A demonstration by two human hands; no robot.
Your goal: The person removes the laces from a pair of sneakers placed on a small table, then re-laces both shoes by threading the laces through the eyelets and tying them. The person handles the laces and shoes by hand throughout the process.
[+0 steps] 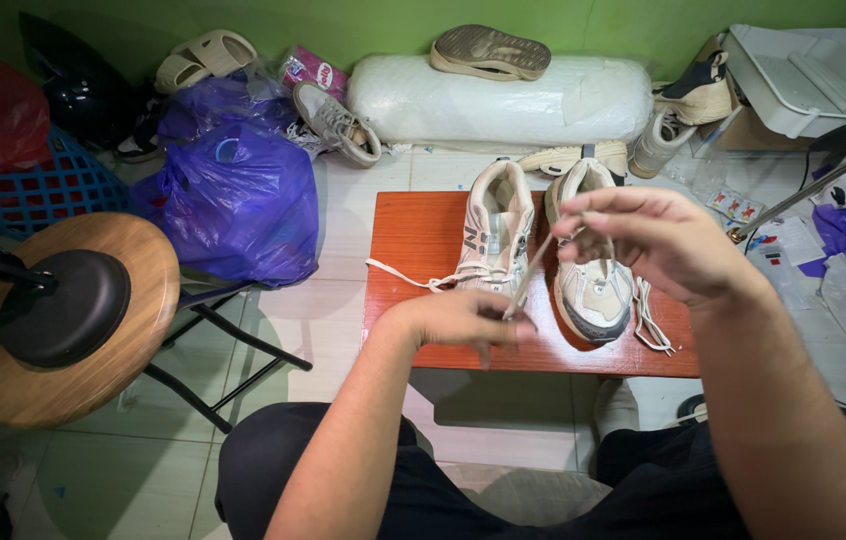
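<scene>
Two hands hold one white shoelace (pixel 531 268) tight above a red table (pixel 413 235): left hand (pixel 463 318) pinches its low end, right hand (pixel 658 240) its top. Both beige shoes (pixel 498 225) wait below, one lace hanging loose, not tied yet.

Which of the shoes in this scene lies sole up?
The tan shoe on top of the white wrapped roll by the green wall; its tread faces up, while the others show their uppers.

Red table (pixel 413 235): bare strip at 9 o'clock of the left shoe (pixel 493 235), crossed only by a loose lace (pixel 398 272). Right shoe (pixel 593 285) and lace pile (pixel 651 315) block 3 o'clock. White roll (pixel 503 100) walls off 12. Front edge at 6 open.
</scene>
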